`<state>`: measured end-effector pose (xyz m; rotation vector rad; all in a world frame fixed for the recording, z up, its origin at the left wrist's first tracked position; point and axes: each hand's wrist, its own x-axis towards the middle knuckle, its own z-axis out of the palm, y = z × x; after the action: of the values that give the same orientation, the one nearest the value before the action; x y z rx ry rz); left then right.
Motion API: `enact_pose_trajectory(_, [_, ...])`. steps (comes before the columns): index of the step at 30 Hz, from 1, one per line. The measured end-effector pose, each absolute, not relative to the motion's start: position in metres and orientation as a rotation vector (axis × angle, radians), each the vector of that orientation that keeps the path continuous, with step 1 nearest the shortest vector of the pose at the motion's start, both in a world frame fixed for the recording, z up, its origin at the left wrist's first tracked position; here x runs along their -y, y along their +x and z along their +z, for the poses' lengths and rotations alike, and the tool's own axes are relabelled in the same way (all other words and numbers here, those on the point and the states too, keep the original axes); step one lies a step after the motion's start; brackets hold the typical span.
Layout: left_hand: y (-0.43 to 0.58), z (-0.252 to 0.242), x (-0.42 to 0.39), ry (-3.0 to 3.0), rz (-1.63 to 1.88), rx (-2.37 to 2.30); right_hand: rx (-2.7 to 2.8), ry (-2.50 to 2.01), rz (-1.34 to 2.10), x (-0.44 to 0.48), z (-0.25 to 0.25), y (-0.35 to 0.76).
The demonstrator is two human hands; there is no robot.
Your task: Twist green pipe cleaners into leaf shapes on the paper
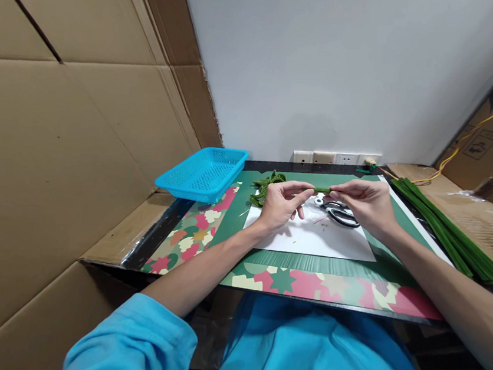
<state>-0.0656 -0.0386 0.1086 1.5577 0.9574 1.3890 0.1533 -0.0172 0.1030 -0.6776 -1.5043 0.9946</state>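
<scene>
Between my two hands a short green pipe cleaner (322, 190) is stretched level above the white paper (311, 240). My left hand (281, 202) pinches one end with thumb and forefinger. The other end is pinched in the fingertips of my right hand (365, 203). Below and behind my right hand lie black-handled scissors (344, 218), their blades partly hidden. A heap of bent green pipe cleaner pieces (264, 188) sits just beyond my left hand. Small bits and a thin reddish strip lie on the paper.
A blue plastic basket (206, 171) stands at the table's back left. A bundle of long green pipe cleaners (450, 235) lies on the right. Under the paper is a green mat with a patterned border (289, 282). Cardboard (77, 148) walls the left side; sockets (346, 159) line the back wall.
</scene>
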Motion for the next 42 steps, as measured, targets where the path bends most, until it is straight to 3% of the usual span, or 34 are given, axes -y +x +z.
enact_pose_trajectory(42, [-0.0627,0.1146,0.0453,1.487,1.218,-0.937,1.621,-0.714,0.937,0.02,0.098,0.1502])
